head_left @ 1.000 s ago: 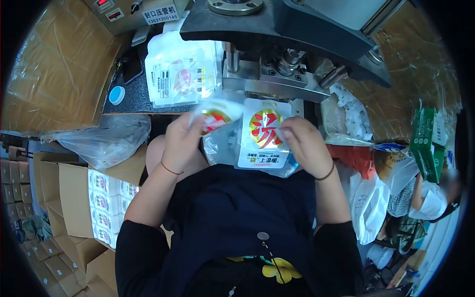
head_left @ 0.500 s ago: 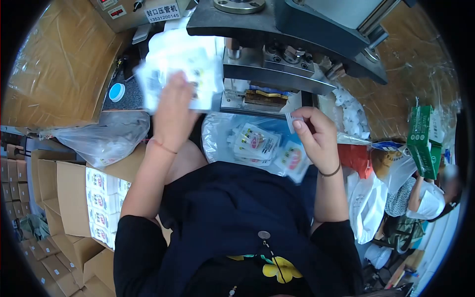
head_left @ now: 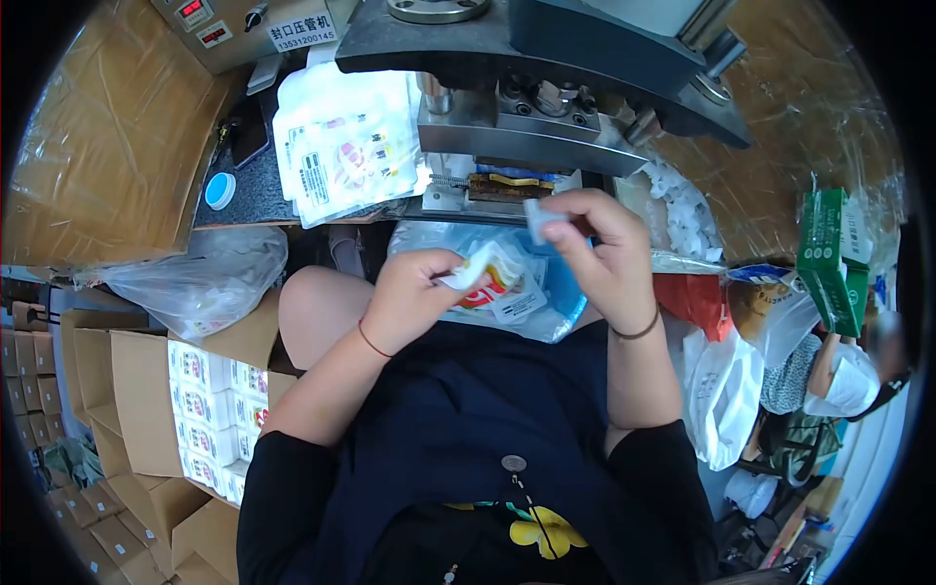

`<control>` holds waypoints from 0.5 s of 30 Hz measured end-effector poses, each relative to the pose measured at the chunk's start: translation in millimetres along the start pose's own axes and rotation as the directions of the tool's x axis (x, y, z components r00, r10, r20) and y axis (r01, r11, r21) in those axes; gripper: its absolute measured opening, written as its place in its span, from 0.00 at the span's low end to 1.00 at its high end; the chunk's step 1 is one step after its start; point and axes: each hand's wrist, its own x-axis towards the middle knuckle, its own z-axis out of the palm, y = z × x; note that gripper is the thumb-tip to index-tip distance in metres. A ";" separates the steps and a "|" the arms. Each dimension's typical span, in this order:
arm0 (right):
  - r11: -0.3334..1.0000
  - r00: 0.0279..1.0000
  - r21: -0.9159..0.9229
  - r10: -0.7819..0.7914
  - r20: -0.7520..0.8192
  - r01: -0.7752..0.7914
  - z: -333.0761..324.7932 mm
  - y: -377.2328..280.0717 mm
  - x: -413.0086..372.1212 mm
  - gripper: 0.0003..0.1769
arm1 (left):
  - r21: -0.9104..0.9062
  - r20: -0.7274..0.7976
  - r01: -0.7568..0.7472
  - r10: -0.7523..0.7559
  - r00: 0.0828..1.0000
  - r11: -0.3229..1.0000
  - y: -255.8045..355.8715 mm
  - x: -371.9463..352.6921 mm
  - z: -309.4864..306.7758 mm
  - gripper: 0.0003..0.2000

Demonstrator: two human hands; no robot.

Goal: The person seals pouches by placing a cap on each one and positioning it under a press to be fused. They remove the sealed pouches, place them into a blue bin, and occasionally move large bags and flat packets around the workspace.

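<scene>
My left hand (head_left: 414, 297) pinches a printed plastic pouch (head_left: 479, 263), white with red and yellow print and bent at its top, above my lap. Facing it, my right hand (head_left: 609, 249) holds a small translucent plastic piece (head_left: 538, 220) between thumb and forefinger. A small gap separates the piece from the pouch. Below them, more printed pouches (head_left: 522, 305) lie in a clear-blue plastic-lined bin (head_left: 561, 327). On the bench to the left sits a stack of flat white pouches (head_left: 351, 146). The press machine (head_left: 526, 136) stands just beyond my hands.
White plastic bits (head_left: 682, 210) are heaped right of the press. A blue-white lid (head_left: 220, 190) and a phone-like dark slab (head_left: 249, 141) lie at left. Cartons (head_left: 146, 400) stand lower left. A green box (head_left: 834, 258) is at right, near another person's arm (head_left: 824, 375).
My left hand has come from the pouch stack down toward my right hand and now grips a pouch. The right hand, still holding the plastic piece, has shifted slightly left and up.
</scene>
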 end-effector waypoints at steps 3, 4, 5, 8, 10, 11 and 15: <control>0.975 0.989 -0.182 -0.115 0.097 0.131 -2.8 3.7 5.4 0.08 | -0.290 0.101 0.128 -0.103 0.990 0.948 3.2 -2.9 19.9 0.16; 0.953 0.984 -0.261 -0.120 0.134 0.152 -10.1 6.5 4.3 0.09 | -0.189 0.164 0.177 -0.147 0.976 0.966 3.1 -2.1 20.6 0.16; 0.926 0.976 -0.335 -0.123 0.177 0.177 -17.1 9.8 3.3 0.09 | -0.358 0.213 0.180 -0.107 0.971 0.916 6.8 -5.5 27.9 0.16; 0.963 0.945 -0.251 -0.011 0.326 0.098 -30.0 12.7 -1.5 0.09 | -0.466 0.456 0.405 -0.179 0.872 0.787 16.2 -5.8 34.6 0.16; 0.939 0.946 -0.309 -0.048 0.320 0.152 -40.6 20.9 -5.7 0.15 | -0.538 0.525 0.476 -0.166 0.835 0.695 4.5 -3.5 43.1 0.16; 0.846 0.971 -0.529 0.065 0.229 0.067 -50.7 25.0 -8.4 0.16 | -0.568 0.557 0.509 -0.154 0.816 0.646 0.7 -1.9 45.2 0.16; 0.368 0.951 -0.886 0.229 -0.206 -0.281 -109.6 90.0 -26.9 0.17 | -0.678 0.423 0.434 -0.168 0.890 0.593 -3.4 20.8 31.6 0.17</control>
